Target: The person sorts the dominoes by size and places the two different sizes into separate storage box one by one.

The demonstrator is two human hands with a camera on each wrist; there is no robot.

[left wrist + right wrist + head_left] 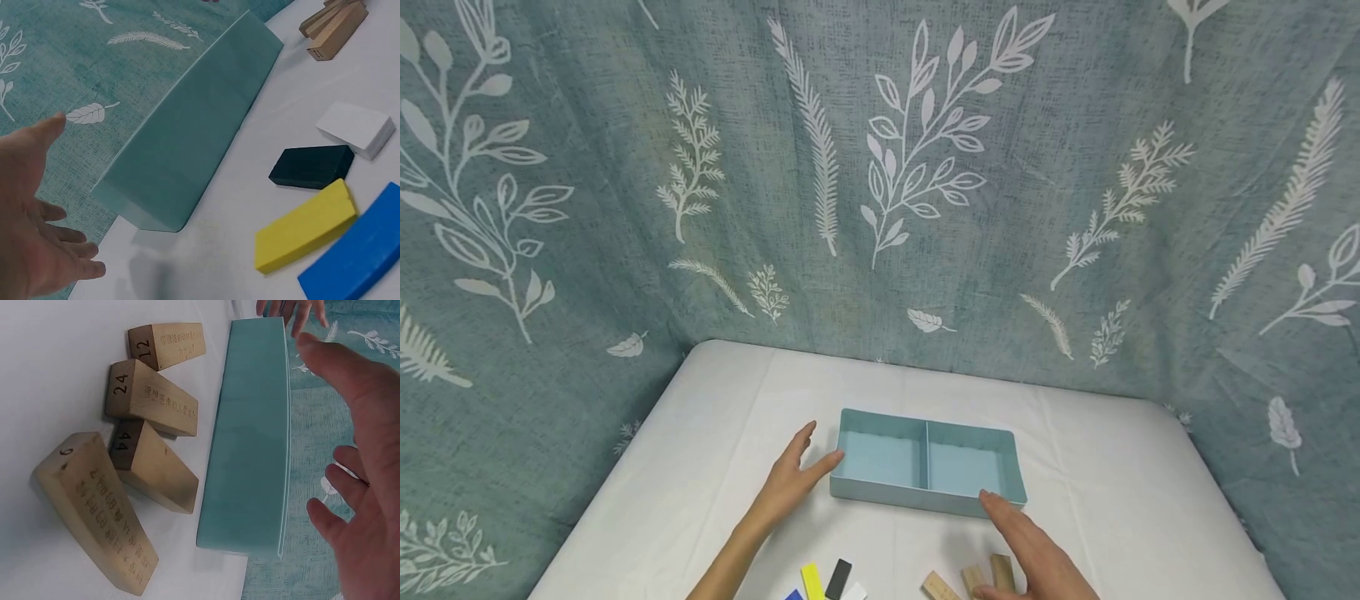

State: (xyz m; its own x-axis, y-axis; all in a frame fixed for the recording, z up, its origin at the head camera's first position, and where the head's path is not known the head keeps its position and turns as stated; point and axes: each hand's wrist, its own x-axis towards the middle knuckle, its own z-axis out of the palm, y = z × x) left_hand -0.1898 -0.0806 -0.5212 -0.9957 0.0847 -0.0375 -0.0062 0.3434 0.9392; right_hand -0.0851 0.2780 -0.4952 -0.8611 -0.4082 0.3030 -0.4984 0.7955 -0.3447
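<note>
A teal box (891, 494) with two compartments and a divider stands on the white table, and no objects show inside it. My left hand (784, 490) is at its left end, fingers spread and thumb tip overlapping the box edge in the head view. In the left wrist view that hand (34, 219) shows a gap to the box (194, 125). Beside the front right corner is my right hand (1037, 557), its fingers extended and nothing held. Engraved wooden blocks (165, 403) lie below that hand, in front of the box.
Nearer me on the left lie a yellow block (306, 226), a blue block (356, 250), a black block (312, 167) and a white block (355, 125). Behind the table and along its sides hangs a leaf-patterned teal curtain (850, 317).
</note>
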